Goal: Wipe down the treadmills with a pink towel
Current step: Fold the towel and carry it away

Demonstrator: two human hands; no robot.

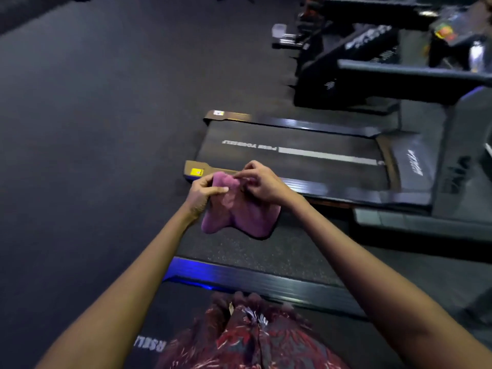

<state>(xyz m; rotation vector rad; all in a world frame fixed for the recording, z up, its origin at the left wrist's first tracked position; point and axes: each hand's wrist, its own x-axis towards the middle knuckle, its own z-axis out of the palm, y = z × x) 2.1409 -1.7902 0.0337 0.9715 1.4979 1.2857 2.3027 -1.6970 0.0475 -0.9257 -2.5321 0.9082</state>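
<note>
A dark, speckled rubber floor (93, 129) stretched away to the left of the hands and far beyond them. Past the hands to the right, more black exercise machines (354, 62) stood in a row, blurred, with a pale pedal-like part (279, 30) jutting toward the open floor. A strip of blue light (191, 270) glowed below the hands, nearer the person, and a second bluish gleam (476, 91) showed far to the right. The room was dim overall.
</note>
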